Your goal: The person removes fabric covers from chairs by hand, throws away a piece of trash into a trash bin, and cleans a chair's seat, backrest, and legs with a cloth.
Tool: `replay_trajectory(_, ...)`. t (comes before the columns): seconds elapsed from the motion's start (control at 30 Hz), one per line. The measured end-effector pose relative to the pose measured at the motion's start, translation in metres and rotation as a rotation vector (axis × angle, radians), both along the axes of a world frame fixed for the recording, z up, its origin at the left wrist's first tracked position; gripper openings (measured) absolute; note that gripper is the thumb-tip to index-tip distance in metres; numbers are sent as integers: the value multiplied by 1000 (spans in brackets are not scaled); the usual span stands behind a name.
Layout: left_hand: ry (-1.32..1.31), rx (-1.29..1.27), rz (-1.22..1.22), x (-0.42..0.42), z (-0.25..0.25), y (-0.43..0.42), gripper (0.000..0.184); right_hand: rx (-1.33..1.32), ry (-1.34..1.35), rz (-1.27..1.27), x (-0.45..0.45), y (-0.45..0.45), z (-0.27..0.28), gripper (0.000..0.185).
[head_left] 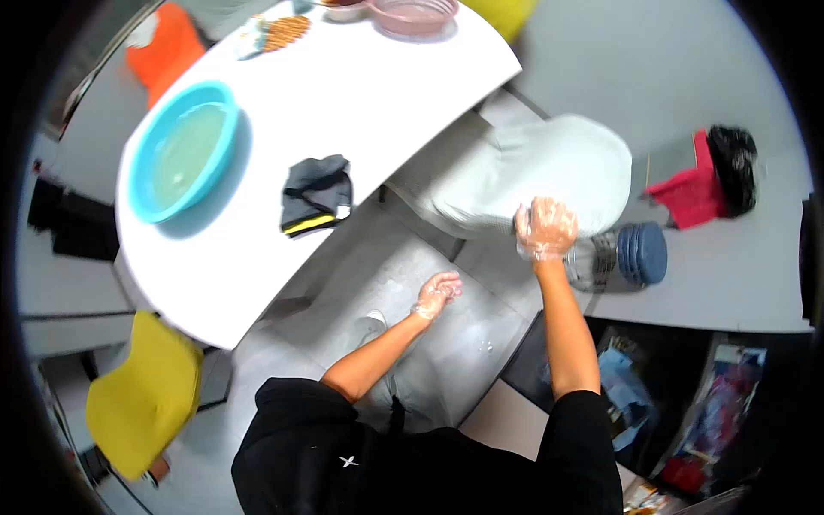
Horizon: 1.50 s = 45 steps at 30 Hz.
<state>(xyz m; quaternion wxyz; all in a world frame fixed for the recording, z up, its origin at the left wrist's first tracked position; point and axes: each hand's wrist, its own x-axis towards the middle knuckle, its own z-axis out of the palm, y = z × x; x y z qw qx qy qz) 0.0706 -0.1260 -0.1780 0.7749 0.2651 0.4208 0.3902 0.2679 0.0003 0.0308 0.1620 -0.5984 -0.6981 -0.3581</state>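
My left hand [436,296] hangs over the grey floor in a thin clear plastic glove, with nothing in it and its fingers loosely bent. My right hand [548,227], gloved the same way, is closed over the near edge of a light grey covered chair [558,163]. Its fingertips are partly hidden. Just beside that hand lies or stands a big clear plastic jar [592,260] with a blue lid. On the white table [257,112] is a folded dark grey cloth item [318,193] with a yellow edge.
A turquoise basin [225,129] of cloudy water stands on the table's left. A pink basket [416,15] and a bundle of brown sticks [286,33] are at its far side. Around it are a yellow chair [142,395] and an orange chair [167,51]. A red dustpan [695,190] is at right.
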Motion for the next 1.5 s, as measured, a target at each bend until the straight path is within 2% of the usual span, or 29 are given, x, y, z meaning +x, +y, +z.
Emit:
replay_trajectory(0.07,-23,57,0,-31,92,-10,30,-198,104,-41,-8,-7,19,23)
replay_trajectory(0.13,-54,126,-1,-70,154,-22,30,-380,242,-24,-13,-12,36,23)
replay_trajectory(0.2,69,99,-43,-119,221,-25,30,-445,237,-72,-23,-18,46,22)
replay_trajectory(0.3,218,-30,-37,-198,279,-53,31,-761,875,-294,-74,-34,39,21)
replay_trajectory(0.37,379,37,76,-253,275,-80,28,-1260,1550,-357,-114,-50,14,22)
replay_trajectory(0.43,551,12,260,-299,265,-113,29,-1553,1846,-273,-165,-99,10,20)
replay_trajectory(0.5,651,-174,393,-336,272,-154,32,-1816,1885,-293,-212,-146,15,24)
replay_trajectory(0.57,532,-191,662,-354,281,-212,32,-1911,1801,-233,-236,-179,10,28)
replay_trajectory(0.63,475,-270,853,-352,310,-266,31,-1952,1717,-128,-264,-200,16,29)
replay_trajectory(0.7,454,-369,898,-347,305,-315,31,-1941,1611,-18,-280,-220,30,28)
replay_trajectory(0.83,429,-551,895,-324,295,-403,31,-1970,1784,64,-306,-259,72,21)
replay_trajectory(0.97,354,-461,1004,-314,298,-456,34,-2139,1710,15,-324,-296,81,19)
replay_trajectory(1.07,328,-515,1070,-328,305,-485,36,-2186,1603,-41,-352,-328,73,17)
replay_trajectory(1.27,242,-477,1199,-395,285,-526,38,-2212,1482,72,-460,-371,91,17)
replay_trajectory(1.5,235,-475,1288,-496,289,-608,34,-2171,1320,-64,-587,-425,78,17)
